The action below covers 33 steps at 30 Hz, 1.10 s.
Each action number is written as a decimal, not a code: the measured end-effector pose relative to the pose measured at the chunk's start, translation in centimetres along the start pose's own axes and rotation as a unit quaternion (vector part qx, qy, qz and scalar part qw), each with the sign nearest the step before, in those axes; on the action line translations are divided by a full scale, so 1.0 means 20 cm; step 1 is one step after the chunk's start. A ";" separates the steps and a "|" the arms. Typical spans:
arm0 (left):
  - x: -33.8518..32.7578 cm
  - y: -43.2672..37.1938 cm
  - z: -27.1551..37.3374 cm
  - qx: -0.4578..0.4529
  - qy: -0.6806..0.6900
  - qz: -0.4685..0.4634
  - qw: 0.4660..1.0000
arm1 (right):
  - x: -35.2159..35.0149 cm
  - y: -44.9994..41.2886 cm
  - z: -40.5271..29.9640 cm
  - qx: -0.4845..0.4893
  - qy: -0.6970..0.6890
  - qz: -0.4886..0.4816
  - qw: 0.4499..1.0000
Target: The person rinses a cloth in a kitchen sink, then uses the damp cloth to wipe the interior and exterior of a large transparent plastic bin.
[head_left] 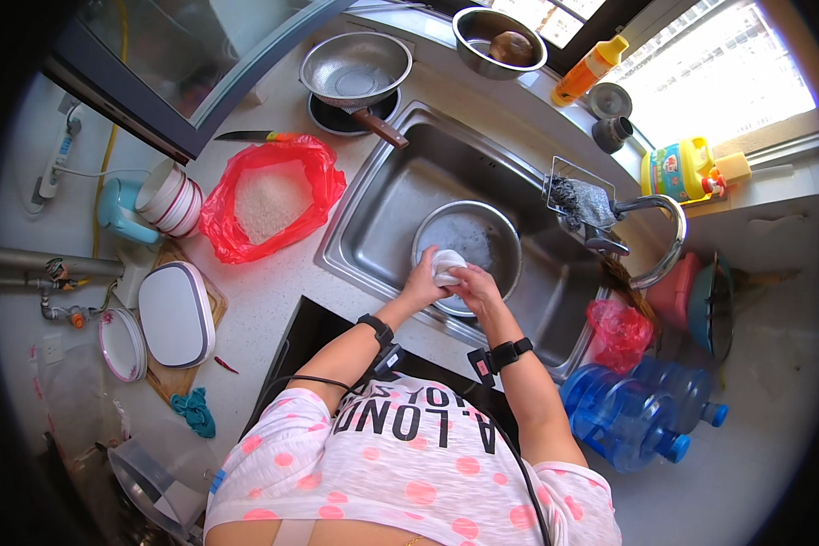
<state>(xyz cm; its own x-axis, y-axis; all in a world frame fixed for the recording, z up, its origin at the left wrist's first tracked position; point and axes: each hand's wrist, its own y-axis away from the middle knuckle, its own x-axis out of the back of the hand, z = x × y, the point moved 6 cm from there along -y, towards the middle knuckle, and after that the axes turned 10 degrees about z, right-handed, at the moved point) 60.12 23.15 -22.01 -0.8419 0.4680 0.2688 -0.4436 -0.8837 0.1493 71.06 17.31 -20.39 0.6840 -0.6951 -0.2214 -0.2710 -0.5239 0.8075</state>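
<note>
Both hands hold a bunched white cloth (pixel 448 267) over the near part of a round metal basin (pixel 515 239). My left hand (pixel 423 283) grips its left side, thumb up along the edge. From the right, my right hand (pixel 478 288) has its fingers curled against it. Inside the basin the bottom looks wet or cloudy. The basin sits within a stainless steel sink (pixel 396 177), under my forearms. To the right, a curved chrome faucet (pixel 676 225) stands at the sink's rim.
Left of the sink lie a red plastic bag of white rice (pixel 273 198) and a knife (pixel 246 136). A steel colander (pixel 356 68) rests on a brown-handled pan (pixel 379 127) behind. Large blue water bottles (pixel 621 416) lie at right. A wire rack (pixel 580 194) hangs near the faucet.
</note>
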 end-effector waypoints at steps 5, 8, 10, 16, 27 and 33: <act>0.03 -0.02 0.00 -0.046 -0.051 0.041 0.997 | -0.01 -0.02 -0.01 0.017 0.033 0.010 0.999; 0.05 -0.04 -0.09 0.204 0.073 -0.099 0.971 | -0.01 0.03 -0.07 0.012 0.105 0.067 0.992; 0.02 -0.01 -0.09 0.361 0.236 -0.153 0.889 | 0.07 -0.04 -0.15 0.193 0.245 0.099 0.945; 0.12 0.03 -0.08 0.485 0.401 -0.224 0.744 | -0.39 0.24 -0.26 0.537 0.602 -0.014 0.591; 0.31 -0.09 -0.03 0.398 0.280 -0.282 0.827 | -0.68 0.12 -0.22 0.596 0.638 -0.157 0.462; 0.30 -0.23 -0.25 0.316 0.064 -0.168 0.932 | -0.72 -0.08 -0.16 0.546 0.691 -0.114 0.459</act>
<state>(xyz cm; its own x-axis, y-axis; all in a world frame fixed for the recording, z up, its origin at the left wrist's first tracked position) 55.60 29.92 -25.89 -0.7360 0.6769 -0.0036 -0.4532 -0.4888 0.7454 63.89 29.70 -16.70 0.3509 0.0209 0.9362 0.2533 -0.9646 -0.0734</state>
